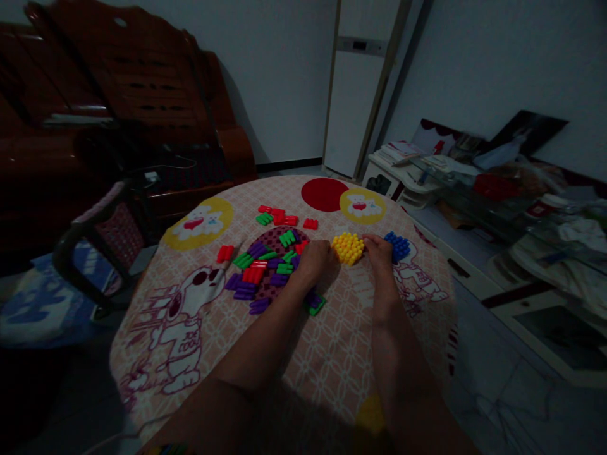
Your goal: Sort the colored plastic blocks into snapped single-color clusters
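Observation:
A bumpy yellow cluster of plastic toy blocks (348, 248) stands on the tablecloth between my two hands. My left hand (317, 259) is closed, its curled fingers against the cluster's left side. From the right, my right hand (378, 250) grips the cluster's edge with bent fingertips, partly hidden by the back of the hand. Just right of that hand sits a blue block cluster (397, 247). Loose purple blocks (245, 291), green blocks (287, 238) and red blocks (255, 272) are spread left of my left hand, some hidden behind my wrist.
A patterned tablecloth (332, 360) covers the round table. More red blocks (286, 220) lie toward its far side. A chair (109, 234) and a wooden sofa (156, 95) stand at left. The cluttered low cabinet (455, 189) is at right; a tall white unit (355, 107) stands behind.

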The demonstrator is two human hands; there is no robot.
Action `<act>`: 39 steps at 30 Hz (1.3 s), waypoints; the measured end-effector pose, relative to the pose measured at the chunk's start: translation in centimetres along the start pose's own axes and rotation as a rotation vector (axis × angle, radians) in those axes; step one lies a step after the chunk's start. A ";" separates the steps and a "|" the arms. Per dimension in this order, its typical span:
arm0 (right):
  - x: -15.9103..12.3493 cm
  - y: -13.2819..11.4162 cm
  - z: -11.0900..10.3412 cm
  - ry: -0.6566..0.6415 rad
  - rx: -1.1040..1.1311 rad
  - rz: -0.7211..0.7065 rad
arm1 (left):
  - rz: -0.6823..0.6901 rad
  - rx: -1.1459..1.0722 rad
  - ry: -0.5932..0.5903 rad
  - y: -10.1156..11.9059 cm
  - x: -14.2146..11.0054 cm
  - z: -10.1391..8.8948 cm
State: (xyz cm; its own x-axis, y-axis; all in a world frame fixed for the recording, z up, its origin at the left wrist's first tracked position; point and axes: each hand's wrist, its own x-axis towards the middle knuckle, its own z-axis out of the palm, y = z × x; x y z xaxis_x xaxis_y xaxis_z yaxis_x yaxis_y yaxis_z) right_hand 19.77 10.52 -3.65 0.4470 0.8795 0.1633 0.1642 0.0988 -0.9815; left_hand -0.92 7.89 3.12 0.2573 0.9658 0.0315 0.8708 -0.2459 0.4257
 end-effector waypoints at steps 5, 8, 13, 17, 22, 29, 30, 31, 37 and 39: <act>-0.1 -0.1 0.1 0.014 0.024 0.017 | 0.027 0.025 0.008 -0.3 0.8 0.2; -0.1 -0.1 0.1 0.017 0.016 0.015 | 0.028 0.035 0.001 -0.2 0.7 0.5; 0.0 0.1 0.0 0.004 -0.001 -0.005 | 0.028 0.023 -0.012 0.3 0.1 1.1; 0.0 0.1 0.0 0.004 0.001 -0.004 | -0.005 -0.068 -0.010 0.2 0.5 1.0; 0.1 0.4 0.0 0.002 0.008 0.020 | -0.059 -0.191 0.032 0.3 0.9 1.4; -0.1 0.3 0.1 0.013 0.027 0.018 | -0.047 -0.245 0.142 -0.3 1.0 0.1; -0.1 0.2 0.1 0.014 0.024 0.018 | -0.047 -0.225 0.178 -0.9 1.5 -0.7; -0.2 0.2 0.1 0.016 0.023 0.021 | -0.048 -0.200 0.219 -1.6 2.1 -1.5; -0.1 0.2 0.2 0.015 0.016 0.020 | -0.079 -0.071 0.409 -8.8 8.0 -6.0; -0.2 0.1 0.2 0.011 0.009 0.011 | -0.185 -0.069 0.411 -11.2 9.8 -6.9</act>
State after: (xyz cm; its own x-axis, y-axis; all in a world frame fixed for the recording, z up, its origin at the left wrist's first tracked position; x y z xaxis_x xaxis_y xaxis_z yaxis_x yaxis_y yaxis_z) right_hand 19.55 10.49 -3.84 0.4587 0.8752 0.1540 0.1518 0.0936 -0.9840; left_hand -11.09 20.64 4.88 -0.0997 0.9488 0.2998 0.8530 -0.0736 0.5167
